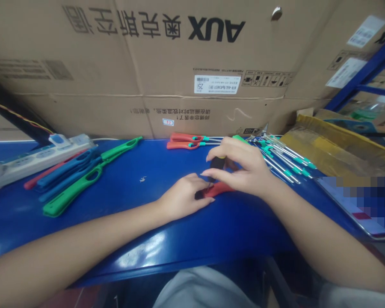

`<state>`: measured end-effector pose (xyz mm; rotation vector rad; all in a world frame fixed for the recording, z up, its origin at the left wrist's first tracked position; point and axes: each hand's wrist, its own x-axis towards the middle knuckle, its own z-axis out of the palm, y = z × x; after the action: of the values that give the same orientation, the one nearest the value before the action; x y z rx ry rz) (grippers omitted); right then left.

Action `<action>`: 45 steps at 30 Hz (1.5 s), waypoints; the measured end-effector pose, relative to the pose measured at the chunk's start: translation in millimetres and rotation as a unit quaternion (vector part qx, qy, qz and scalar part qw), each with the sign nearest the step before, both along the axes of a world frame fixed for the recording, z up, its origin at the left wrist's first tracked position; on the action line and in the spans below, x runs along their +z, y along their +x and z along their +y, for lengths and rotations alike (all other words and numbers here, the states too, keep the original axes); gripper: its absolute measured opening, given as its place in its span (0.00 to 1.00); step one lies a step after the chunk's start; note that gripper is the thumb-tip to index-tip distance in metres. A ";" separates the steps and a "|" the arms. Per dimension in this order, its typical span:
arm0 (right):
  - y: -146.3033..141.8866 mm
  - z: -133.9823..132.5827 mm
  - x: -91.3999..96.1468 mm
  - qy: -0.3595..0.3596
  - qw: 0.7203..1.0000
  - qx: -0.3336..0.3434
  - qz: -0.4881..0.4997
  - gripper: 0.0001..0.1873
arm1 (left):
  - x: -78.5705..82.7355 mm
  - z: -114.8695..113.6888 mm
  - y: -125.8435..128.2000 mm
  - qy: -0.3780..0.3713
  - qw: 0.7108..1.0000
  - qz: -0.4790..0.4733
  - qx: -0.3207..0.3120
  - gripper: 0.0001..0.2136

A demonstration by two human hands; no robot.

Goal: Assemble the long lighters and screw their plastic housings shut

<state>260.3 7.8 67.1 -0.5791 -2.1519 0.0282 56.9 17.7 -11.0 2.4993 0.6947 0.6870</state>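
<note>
My left hand is closed on a red lighter handle lying low over the blue table, its fingers covering one end. My right hand grips a screwdriver by its black handle with a yellow band. The screwdriver points down at the red piece beside my left fingertips; its tip is hard to make out. A few tiny screws lie on the table left of my hands. Behind them rest two red lighters with teal collars and metal tubes.
Green and blue lighter handles lie at the left beside a white power strip. Several metal tubes with teal collars are piled at the right, near a taped yellow-brown box. A large cardboard wall stands behind the table.
</note>
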 end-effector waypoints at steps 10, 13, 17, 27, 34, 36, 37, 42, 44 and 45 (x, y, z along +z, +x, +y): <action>3.4 -3.4 0.5 -0.101 0.995 0.015 -0.019 0.13 | -1.2 -3.7 1.1 0.000 1.000 0.000 0.019 0.06; -0.3 -4.5 -0.6 -0.029 0.999 -0.012 -0.040 0.10 | -2.9 -4.0 2.8 -0.001 1.000 0.003 0.026 0.03; -6.3 -4.9 -4.9 0.002 0.999 -0.025 -0.022 0.11 | -1.1 -4.3 5.2 -0.002 0.999 0.024 0.037 0.04; 32.1 24.8 2.9 -0.083 0.966 -0.141 0.202 0.10 | 35.4 9.7 -19.3 0.031 0.982 0.171 0.068 0.09; 88.8 56.1 -2.8 -0.099 0.924 -0.365 -0.048 0.02 | 67.5 53.3 -49.1 0.044 0.971 0.234 0.037 0.04; 94.8 60.3 -7.5 -0.128 0.909 -0.391 -0.072 0.02 | 78.0 69.1 -56.3 0.046 0.969 0.240 0.014 0.04; 96.7 61.5 -9.3 -0.142 0.900 -0.402 -0.085 0.02 | 81.9 77.4 -59.2 0.053 0.970 0.238 0.015 0.04; 99.3 61.6 -14.5 -0.216 0.866 -0.420 -0.164 0.09 | 84.5 120.5 -64.4 0.084 0.969 0.233 0.025 0.07; 98.0 60.7 -17.3 -0.245 0.853 -0.416 -0.198 0.12 | 79.9 136.8 -63.1 0.092 0.966 0.243 0.016 0.08; 97.1 60.4 -19.1 -0.260 0.846 -0.413 -0.215 0.12 | 77.0 144.4 -62.2 0.098 0.964 0.246 0.010 0.08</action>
<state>357.4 68.2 48.0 -1.9516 -2.1164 0.0077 -5.3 162.1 66.0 2.8838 0.8542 0.1335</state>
